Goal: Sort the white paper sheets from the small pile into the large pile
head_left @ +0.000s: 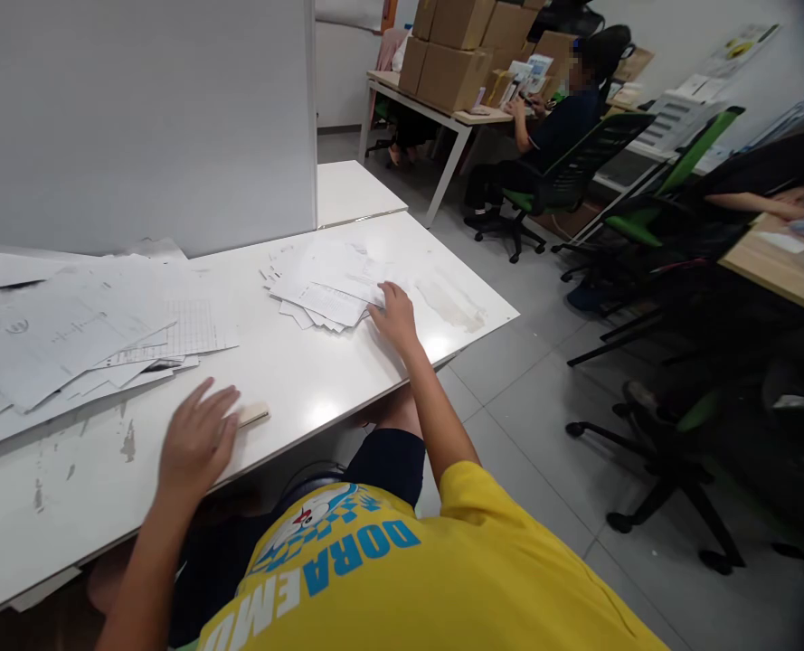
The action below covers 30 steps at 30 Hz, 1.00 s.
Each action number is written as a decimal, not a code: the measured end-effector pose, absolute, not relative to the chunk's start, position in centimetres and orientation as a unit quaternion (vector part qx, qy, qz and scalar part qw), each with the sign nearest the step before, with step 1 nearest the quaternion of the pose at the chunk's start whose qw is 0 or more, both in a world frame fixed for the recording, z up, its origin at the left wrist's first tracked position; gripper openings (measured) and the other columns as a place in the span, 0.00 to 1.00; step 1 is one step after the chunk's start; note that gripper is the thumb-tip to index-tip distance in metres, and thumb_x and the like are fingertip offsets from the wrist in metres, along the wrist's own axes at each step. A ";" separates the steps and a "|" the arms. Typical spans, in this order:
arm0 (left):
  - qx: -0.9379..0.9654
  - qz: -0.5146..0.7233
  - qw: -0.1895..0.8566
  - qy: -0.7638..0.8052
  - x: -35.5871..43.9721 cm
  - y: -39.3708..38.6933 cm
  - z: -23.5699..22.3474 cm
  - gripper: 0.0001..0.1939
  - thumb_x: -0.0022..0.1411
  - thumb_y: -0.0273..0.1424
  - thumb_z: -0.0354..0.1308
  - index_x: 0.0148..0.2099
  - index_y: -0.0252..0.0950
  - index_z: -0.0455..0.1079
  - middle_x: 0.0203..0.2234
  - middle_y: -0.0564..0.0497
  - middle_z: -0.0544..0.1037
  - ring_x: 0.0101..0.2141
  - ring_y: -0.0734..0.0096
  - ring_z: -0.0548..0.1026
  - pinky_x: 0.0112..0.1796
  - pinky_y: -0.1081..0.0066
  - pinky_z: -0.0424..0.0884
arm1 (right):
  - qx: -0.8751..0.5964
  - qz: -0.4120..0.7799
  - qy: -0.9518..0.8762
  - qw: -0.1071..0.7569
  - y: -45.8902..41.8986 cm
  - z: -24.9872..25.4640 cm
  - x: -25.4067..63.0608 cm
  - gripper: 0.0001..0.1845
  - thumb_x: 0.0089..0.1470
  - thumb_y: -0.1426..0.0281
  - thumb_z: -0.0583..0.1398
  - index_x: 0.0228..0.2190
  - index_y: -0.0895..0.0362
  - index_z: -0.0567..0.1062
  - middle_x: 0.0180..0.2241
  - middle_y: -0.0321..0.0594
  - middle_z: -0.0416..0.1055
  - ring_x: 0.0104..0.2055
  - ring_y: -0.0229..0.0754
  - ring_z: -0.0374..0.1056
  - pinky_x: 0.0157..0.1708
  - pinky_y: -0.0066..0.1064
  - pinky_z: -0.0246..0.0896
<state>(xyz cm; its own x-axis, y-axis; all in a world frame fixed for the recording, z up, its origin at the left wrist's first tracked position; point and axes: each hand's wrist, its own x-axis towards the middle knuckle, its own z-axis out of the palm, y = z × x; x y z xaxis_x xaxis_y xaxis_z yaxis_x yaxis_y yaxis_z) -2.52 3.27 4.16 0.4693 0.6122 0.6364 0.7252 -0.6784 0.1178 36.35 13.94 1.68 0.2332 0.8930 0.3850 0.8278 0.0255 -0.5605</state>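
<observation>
My right hand point(393, 316) rests on the near edge of a small pile of printed sheets point(326, 282) on the white table point(293, 380), fingers touching the papers. My left hand point(196, 443) lies flat on the table with fingers spread, its tips over a small cream-coloured eraser-like block point(253, 415). A larger, loose heap of papers point(69, 325) is spread at the table's left. I wear a yellow shirt with blue letters point(374, 579).
A grey partition point(137, 117) stands behind the table. To the right are green-and-black office chairs point(578, 172), a seated person at a desk stacked with cardboard boxes point(456, 54), and another person's arm on a wooden desk point(781, 262). Grey tiled floor point(543, 398) lies between.
</observation>
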 end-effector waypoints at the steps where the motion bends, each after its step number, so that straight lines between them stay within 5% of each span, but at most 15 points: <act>1: -0.864 -0.334 0.085 -0.366 -1.4 2.4 3.9 0.20 0.62 0.25 0.55 0.56 0.40 0.69 0.46 0.47 0.80 0.59 0.55 0.69 0.56 0.55 0.68 | -0.710 0.032 -0.628 0.316 15.0 1.9 36.9 0.27 0.56 0.66 0.60 0.55 0.63 0.68 0.59 0.59 0.65 0.60 0.58 0.60 0.58 0.48 0.55; 5: -0.866 -0.364 0.100 -0.327 0.8 -0.2 2.8 0.26 0.58 0.20 0.56 0.58 0.39 0.69 0.44 0.47 0.81 0.56 0.55 0.73 0.56 0.55 0.67 | -0.711 0.012 -0.668 0.220 16.7 1.6 38.1 0.17 0.64 0.64 0.53 0.49 0.59 0.73 0.50 0.53 0.74 0.49 0.53 0.68 0.47 0.39 0.61; 10: -0.819 -0.469 0.036 -0.329 2.0 -2.9 1.8 0.25 0.57 0.19 0.57 0.55 0.41 0.72 0.38 0.48 0.82 0.50 0.58 0.76 0.51 0.59 0.72 | -0.695 -0.103 -0.668 0.246 15.4 1.1 38.2 0.19 0.67 0.71 0.46 0.40 0.59 0.77 0.36 0.49 0.79 0.39 0.47 0.72 0.40 0.35 0.62; 14: -0.700 -0.525 -0.276 -0.399 5.0 -3.5 2.3 0.19 0.66 0.30 0.52 0.57 0.46 0.70 0.43 0.48 0.81 0.48 0.61 0.78 0.49 0.59 0.74 | -0.605 -0.161 -0.693 0.356 11.8 0.7 37.0 0.19 0.67 0.70 0.48 0.46 0.59 0.77 0.42 0.50 0.79 0.46 0.46 0.75 0.46 0.37 0.65; 17: -0.504 -0.551 -0.549 -0.375 7.4 -1.9 3.5 0.28 0.69 0.47 0.45 0.68 0.51 0.53 0.63 0.44 0.66 0.57 0.53 0.72 0.51 0.50 0.74 | -0.557 -0.085 -0.714 0.416 7.0 -0.7 35.5 0.17 0.66 0.68 0.51 0.47 0.55 0.77 0.46 0.48 0.79 0.54 0.47 0.73 0.53 0.40 0.64; 19: -0.420 -0.542 -0.632 -0.361 8.4 -0.5 4.0 0.34 0.66 0.56 0.42 0.69 0.50 0.52 0.67 0.42 0.60 0.59 0.49 0.69 0.50 0.48 0.75 | -0.545 0.019 -0.713 0.440 3.4 -1.8 34.5 0.15 0.65 0.65 0.54 0.48 0.49 0.78 0.49 0.42 0.78 0.57 0.47 0.70 0.58 0.43 0.62; 24: -0.394 -0.490 -0.620 -0.468 9.5 1.8 2.8 0.33 0.60 0.46 0.60 0.65 0.46 0.58 0.62 0.42 0.67 0.57 0.51 0.71 0.48 0.54 0.76 | -0.535 0.197 -0.712 0.410 -2.9 -3.9 32.3 0.17 0.63 0.65 0.57 0.51 0.40 0.77 0.54 0.36 0.74 0.61 0.49 0.67 0.62 0.49 0.59; 30: -0.492 -0.497 -0.489 -0.521 9.7 2.4 0.2 0.28 0.57 0.43 0.63 0.57 0.37 0.69 0.52 0.42 0.76 0.53 0.56 0.74 0.56 0.56 0.70 | -0.523 0.163 -0.717 0.431 -3.5 -3.6 31.7 0.20 0.59 0.61 0.59 0.53 0.43 0.74 0.56 0.40 0.73 0.62 0.53 0.65 0.68 0.59 0.41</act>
